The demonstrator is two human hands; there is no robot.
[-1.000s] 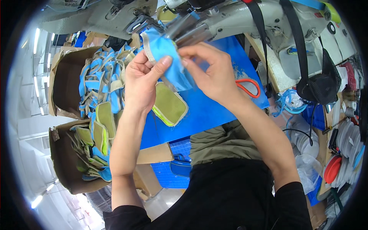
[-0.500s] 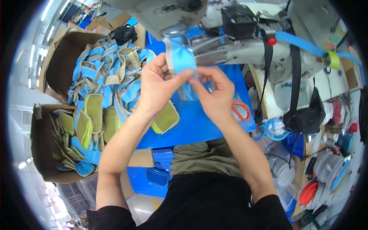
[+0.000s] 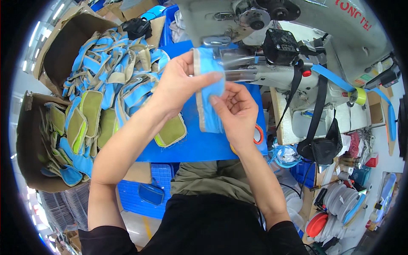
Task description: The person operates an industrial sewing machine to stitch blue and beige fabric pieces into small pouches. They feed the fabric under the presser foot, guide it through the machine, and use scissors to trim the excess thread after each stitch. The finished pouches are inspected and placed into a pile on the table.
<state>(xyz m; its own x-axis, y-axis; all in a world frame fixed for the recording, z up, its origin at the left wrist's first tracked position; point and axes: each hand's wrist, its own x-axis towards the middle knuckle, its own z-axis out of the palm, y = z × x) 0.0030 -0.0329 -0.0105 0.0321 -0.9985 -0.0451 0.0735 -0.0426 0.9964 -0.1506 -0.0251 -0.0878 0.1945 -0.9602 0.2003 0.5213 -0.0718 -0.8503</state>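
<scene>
Between both hands, in front of the sewing machine (image 3: 272, 51), hangs a blue fabric piece (image 3: 208, 95) edged with beige binding. My left hand (image 3: 180, 83) grips its upper part, the thumb lying across the blue face and the fingers behind. At its right edge my right hand (image 3: 237, 110) pinches the cloth with the thumb in front and the other fingers curled. The piece is slightly blurred, and its upper end lies close to the machine's arm. Below is a blue tabletop (image 3: 193, 148). Scissors with red handles (image 3: 258, 134) lie partly hidden behind my right wrist.
On the left, a heap of blue, beige-edged pieces (image 3: 106, 63) spills from a cardboard box (image 3: 55, 51). A second box (image 3: 25, 140) holds olive-green pads (image 3: 91, 106). Blue tape (image 3: 331, 76) runs to the machine through a yellow-green roll (image 3: 359, 97). White reels (image 3: 340, 199) stand at right.
Both hands have drawn the blue piece down and toward me. More of its length shows now, and my left thumb lies flat across it. The whole view has shifted.
</scene>
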